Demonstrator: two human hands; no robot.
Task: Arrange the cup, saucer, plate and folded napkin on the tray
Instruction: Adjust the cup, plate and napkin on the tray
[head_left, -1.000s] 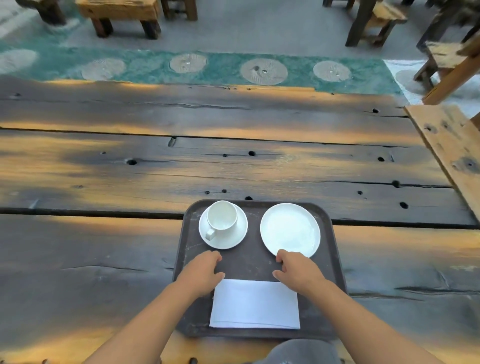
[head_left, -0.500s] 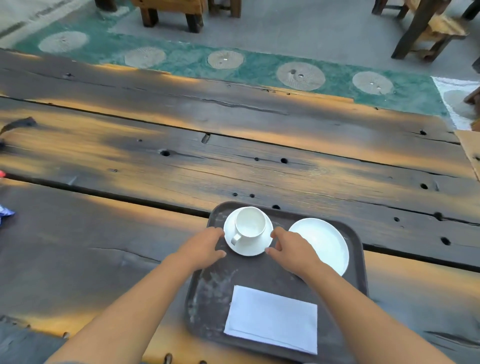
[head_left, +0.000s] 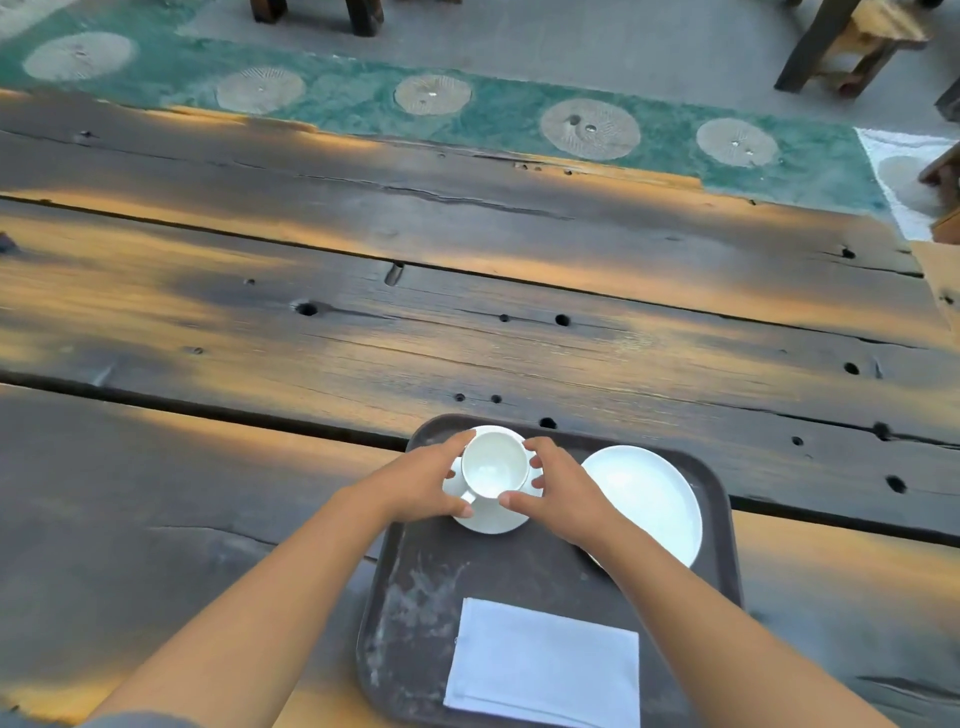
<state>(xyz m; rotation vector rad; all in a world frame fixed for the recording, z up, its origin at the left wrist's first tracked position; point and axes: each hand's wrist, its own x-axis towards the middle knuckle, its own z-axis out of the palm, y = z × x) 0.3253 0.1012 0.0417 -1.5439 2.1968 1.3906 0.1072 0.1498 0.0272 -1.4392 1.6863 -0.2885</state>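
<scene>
A dark brown tray (head_left: 415, 597) lies on the wooden table near me. At its far left corner a white cup (head_left: 494, 465) stands on a white saucer (head_left: 491, 517). My left hand (head_left: 421, 483) cups the left side of the cup and saucer, and my right hand (head_left: 558, 486) cups the right side, fingers touching the cup and the saucer rim. A white plate (head_left: 649, 493) lies on the tray to the right, partly hidden by my right forearm. The folded white napkin (head_left: 545, 662) lies flat at the tray's near edge.
The table (head_left: 363, 322) is of dark weathered planks with holes and gaps between the boards. Beyond its far edge a green mat (head_left: 493, 111) covers the floor. Wooden stools (head_left: 857, 41) stand at the far right and top.
Both hands moved away from the napkin, forward to the cup and saucer, and have closed in around them. The camera view shifted left.
</scene>
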